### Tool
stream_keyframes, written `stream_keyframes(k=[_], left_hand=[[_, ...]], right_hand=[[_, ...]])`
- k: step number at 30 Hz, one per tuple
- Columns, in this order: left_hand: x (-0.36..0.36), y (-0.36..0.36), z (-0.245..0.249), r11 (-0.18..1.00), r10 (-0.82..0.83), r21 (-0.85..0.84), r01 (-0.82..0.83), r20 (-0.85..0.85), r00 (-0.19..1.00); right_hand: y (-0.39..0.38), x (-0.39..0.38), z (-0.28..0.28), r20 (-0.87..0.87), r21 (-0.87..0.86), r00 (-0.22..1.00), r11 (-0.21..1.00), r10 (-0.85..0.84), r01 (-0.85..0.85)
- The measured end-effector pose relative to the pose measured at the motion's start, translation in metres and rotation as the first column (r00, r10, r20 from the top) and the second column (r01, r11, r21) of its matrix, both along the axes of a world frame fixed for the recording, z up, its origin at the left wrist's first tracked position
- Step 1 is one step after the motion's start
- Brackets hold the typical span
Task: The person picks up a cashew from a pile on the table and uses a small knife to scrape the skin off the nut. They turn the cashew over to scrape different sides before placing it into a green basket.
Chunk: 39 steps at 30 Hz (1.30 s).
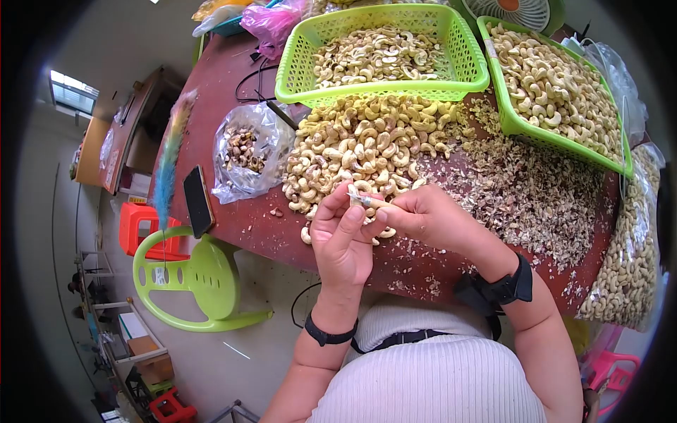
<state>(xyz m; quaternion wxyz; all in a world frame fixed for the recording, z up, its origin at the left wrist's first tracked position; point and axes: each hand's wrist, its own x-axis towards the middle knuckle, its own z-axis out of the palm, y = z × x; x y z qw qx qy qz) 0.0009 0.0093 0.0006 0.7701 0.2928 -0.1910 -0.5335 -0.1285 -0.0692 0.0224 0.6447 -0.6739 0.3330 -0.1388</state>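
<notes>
My left hand (343, 236) pinches a single cashew (354, 200) between thumb and fingertips. Closed around a small knife with a pale handle (376, 202), my right hand (427, 215) brings its tip against that nut; the blade itself is too small to make out well. Just beyond both hands, a heap of cashews (352, 144) is spread over the dark red table (243, 229). To the right of the heap lies a wide scatter of peeled skin flakes (529, 190).
Behind the heap stands a green basket (381, 90) of cashews, with another green basket (564, 141) at right. A plastic bag of darker pieces (243, 151), a phone (198, 201) and a feather duster (168, 155) lie left. A large bag of cashews (626, 261) sits far right.
</notes>
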Motion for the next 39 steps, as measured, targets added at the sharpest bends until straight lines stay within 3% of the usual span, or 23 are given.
stream_keyframes(k=[14, 27, 35, 39], left_hand=[[-0.007, -0.001, 0.002, 1.0, 0.015, 0.022, -0.014, -0.05, 0.999], [-0.001, -0.005, 0.001, 0.997, 0.047, 0.057, -0.05, 0.052, 0.998], [-0.009, -0.001, 0.003, 0.996, 0.072, 0.054, -0.075, 0.063, 0.995], [-0.01, -0.003, -0.001, 0.998, 0.051, 0.045, -0.05, -0.038, 0.998]], right_hand=[[-0.001, 0.001, 0.003, 0.007, 0.039, 1.0, 0.999, -0.024, 0.024], [-0.001, 0.003, -0.003, -0.033, -0.032, 0.999, 0.999, -0.018, 0.017], [-0.003, 0.002, -0.005, -0.004, 0.039, 0.999, 0.998, -0.051, 0.051], [-0.004, 0.002, -0.007, 0.02, 0.032, 0.998, 0.997, -0.065, 0.064]])
